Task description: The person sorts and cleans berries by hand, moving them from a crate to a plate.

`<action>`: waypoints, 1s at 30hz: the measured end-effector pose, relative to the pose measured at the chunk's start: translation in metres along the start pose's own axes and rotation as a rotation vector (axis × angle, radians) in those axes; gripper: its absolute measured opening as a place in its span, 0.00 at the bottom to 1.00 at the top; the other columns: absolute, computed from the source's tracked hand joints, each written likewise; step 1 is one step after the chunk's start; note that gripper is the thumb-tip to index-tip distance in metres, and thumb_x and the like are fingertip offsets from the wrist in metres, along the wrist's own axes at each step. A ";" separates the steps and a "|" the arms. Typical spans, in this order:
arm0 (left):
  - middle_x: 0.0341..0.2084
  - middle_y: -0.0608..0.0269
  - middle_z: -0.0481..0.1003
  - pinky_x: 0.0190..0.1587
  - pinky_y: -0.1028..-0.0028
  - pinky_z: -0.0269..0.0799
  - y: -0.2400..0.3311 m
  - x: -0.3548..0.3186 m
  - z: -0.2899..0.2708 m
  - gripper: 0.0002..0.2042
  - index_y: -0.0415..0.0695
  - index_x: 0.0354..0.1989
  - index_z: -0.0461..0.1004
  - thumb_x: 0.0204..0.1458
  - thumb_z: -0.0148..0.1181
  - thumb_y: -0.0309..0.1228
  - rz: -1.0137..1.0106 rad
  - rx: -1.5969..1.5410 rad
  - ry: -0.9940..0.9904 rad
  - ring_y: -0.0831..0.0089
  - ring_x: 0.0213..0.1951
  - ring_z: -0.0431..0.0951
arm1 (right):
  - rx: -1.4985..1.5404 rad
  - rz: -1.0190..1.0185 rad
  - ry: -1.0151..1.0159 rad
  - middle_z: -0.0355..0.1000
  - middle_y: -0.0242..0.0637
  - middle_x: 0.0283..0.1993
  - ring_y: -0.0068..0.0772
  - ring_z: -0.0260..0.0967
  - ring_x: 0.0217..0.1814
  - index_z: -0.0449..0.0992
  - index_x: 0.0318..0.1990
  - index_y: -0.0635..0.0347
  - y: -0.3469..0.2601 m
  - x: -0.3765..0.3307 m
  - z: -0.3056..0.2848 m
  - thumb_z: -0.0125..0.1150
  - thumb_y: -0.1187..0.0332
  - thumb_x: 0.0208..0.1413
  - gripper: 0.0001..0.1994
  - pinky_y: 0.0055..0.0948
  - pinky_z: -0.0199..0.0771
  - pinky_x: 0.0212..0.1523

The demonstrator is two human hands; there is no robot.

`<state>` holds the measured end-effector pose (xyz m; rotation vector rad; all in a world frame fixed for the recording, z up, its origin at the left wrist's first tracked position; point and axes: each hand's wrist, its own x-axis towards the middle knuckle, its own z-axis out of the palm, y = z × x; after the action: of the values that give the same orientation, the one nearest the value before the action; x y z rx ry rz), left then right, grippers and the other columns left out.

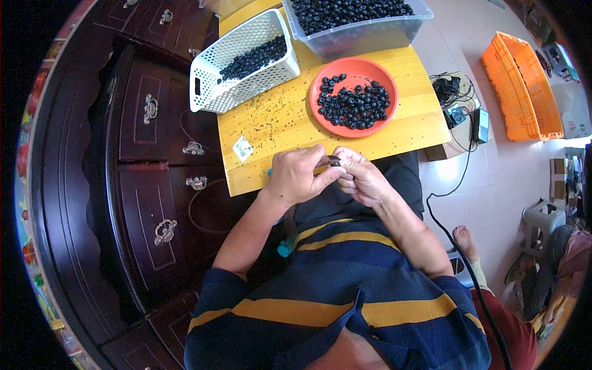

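Note:
My left hand (298, 175) and my right hand (365, 177) meet at the near edge of the yellow table (280, 139). Pinched between their fingertips is a small black piece (335, 163), mostly hidden by the fingers. Both hands are closed on it. Just beyond them, a round orange-red plate (319, 121) carries many small black ring-like parts (354, 106). To its left stands a white perforated basket (209, 92) with a heap of small black parts (254, 58). Behind the plate, a translucent plastic bin (370, 44) is filled with similar black parts (351, 13).
Tiny dark bits and a small white packet (243, 148) lie on the tabletop. Dark wooden drawers (148, 111) border the left side. On the right are tangled cables (453, 92), an orange crate (518, 92), a grey stool (542, 222) and another person's foot (465, 240).

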<state>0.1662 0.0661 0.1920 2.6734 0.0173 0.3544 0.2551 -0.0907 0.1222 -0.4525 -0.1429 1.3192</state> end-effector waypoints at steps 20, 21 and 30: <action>0.22 0.60 0.79 0.28 0.65 0.76 0.000 0.015 -0.009 0.10 0.46 0.35 0.76 0.51 0.69 0.36 -0.098 -0.149 -0.072 0.61 0.25 0.82 | 0.092 0.118 0.111 0.57 0.17 0.24 0.10 0.47 0.19 0.70 0.38 0.49 0.000 0.006 -0.011 0.53 0.54 0.68 0.12 0.13 0.44 0.16; 0.23 0.60 0.79 0.28 0.66 0.77 -0.005 0.019 -0.015 0.10 0.47 0.35 0.77 0.51 0.69 0.36 -0.102 -0.120 -0.071 0.62 0.25 0.82 | 0.140 0.130 0.119 0.56 0.17 0.25 0.10 0.48 0.19 0.71 0.39 0.51 0.000 0.007 -0.013 0.52 0.54 0.69 0.12 0.13 0.45 0.17; 0.22 0.60 0.78 0.29 0.62 0.74 -0.070 0.102 -0.101 0.19 0.46 0.44 0.77 0.52 0.68 0.46 -0.334 0.399 0.387 0.60 0.24 0.80 | 0.335 0.139 0.238 0.58 0.20 0.26 0.13 0.48 0.20 0.73 0.46 0.55 -0.006 0.010 -0.022 0.48 0.54 0.70 0.15 0.14 0.48 0.18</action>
<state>0.2426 0.1787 0.2748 2.8642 0.7100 0.8208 0.2710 -0.0881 0.1030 -0.3334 0.3085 1.3819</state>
